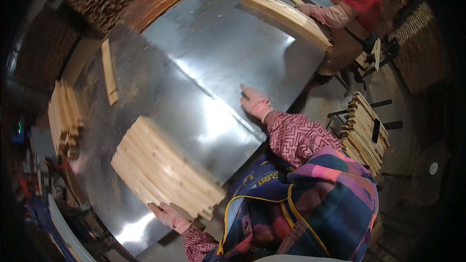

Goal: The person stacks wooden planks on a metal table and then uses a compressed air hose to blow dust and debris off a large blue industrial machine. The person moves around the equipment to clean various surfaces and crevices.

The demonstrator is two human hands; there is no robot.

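Note:
My left hand, in a pale pink glove, lies at the near edge of a row of light wooden strips set side by side on the metal tabletop. Its fingers are stretched out; whether they touch the strips, I cannot tell. My right hand, gloved the same way, is over the bare metal near a seam, with its fingers apart and nothing in them. Both forearms wear red patterned sleeves.
Across the table a co-worker in red has gloved hands at another row of strips. Two short strips lie at left, beside a stack at the table edge. More strips rest on a stand at right.

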